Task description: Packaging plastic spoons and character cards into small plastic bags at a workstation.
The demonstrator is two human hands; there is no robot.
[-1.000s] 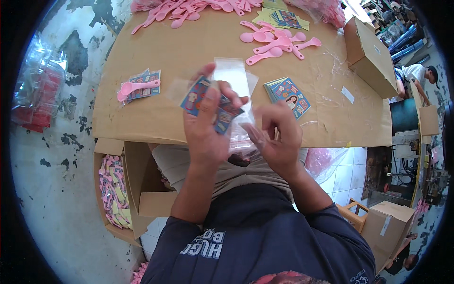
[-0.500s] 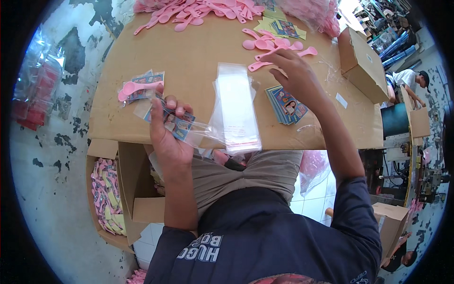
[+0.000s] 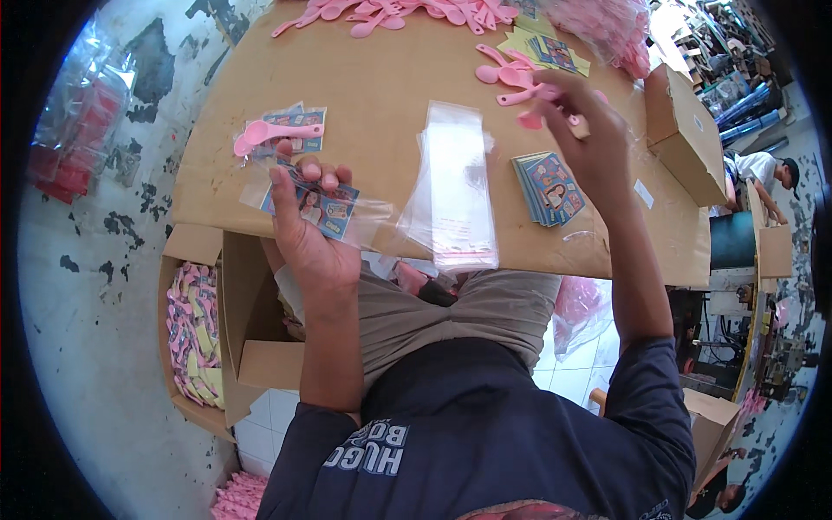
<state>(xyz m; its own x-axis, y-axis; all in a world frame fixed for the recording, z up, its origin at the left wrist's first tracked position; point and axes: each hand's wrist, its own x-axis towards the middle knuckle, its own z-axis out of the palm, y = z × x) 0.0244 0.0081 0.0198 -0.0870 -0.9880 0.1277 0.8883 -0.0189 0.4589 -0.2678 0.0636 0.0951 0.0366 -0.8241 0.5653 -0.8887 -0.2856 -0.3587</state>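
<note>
1. Head view, left hand: the left hand (image 3: 316,230) is grasping a clear bag (image 3: 374,212) between thumb and bent fingers, palm upward, above the near left part of the table (image 3: 381,95). A blue printed card (image 3: 331,215) is showing through it, the bag's unfilled end pointing right.

2. Head view, right hand: the right hand (image 3: 591,130) is hovering over the right side of a cluster of pink spoons (image 3: 517,78), fingers curled. Whether it is gripping one cannot be told; the fingers are hiding the contact.

3. Spatial relation: the cluster is lying far and right of the left hand, so the right hand is clearly the nearer. Its spoons are crossing at several angles; one with its handle end (image 3: 507,100) showing is running roughly left to right.

4. Surroundings: a stack of clear bags (image 3: 464,191) is lying between the hands, a stack of blue cards (image 3: 553,191) to its right. A single pink spoon (image 3: 277,132) is resting on bagged cards (image 3: 312,118) at the left.
</note>
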